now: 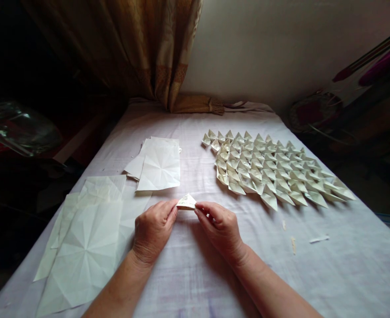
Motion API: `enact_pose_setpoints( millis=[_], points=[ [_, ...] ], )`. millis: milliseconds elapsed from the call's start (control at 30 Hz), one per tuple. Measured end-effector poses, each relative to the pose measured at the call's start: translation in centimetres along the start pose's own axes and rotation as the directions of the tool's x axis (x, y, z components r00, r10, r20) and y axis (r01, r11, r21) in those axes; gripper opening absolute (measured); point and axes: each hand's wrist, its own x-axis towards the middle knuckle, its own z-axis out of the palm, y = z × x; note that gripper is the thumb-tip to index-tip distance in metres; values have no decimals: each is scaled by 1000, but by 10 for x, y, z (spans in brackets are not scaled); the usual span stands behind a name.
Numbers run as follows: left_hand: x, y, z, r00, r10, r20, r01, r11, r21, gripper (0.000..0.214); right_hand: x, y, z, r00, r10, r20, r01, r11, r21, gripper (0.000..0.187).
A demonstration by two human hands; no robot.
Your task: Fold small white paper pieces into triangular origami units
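Observation:
My left hand (154, 229) and my right hand (219, 227) meet over the middle of the table, fingers pinched together on a small folded paper triangle (186, 202). The left fingertips grip its left corner, the right fingertips its right corner. The piece is held just above the white cloth (195, 274). Behind it lies a stack of creased square paper sheets (158, 165). To the right, several folded paper boats (268, 170) lie in close rows.
Larger creased sheets (85, 238) overlap at the near left of the table. Small paper scraps (319, 239) lie on the cloth at the right. A brown curtain (155, 53) hangs at the far edge. Dark clutter flanks both sides of the table.

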Motion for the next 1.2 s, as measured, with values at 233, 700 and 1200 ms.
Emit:
enact_pose_setpoints(
  millis=[233,700,1200],
  points=[
    [-1,-1,3,998,-63,-22,61,995,-75,25,0,1,-1,999,6,40,-6,1000,7,16],
    [3,0,7,938,-314,150,347,819,-456,20,1,3,2,997,79,-15,-78,996,47,16],
    [1,11,7,984,-155,83,169,967,-192,23,2,1,3,959,270,-90,-226,915,334,10]
  ],
)
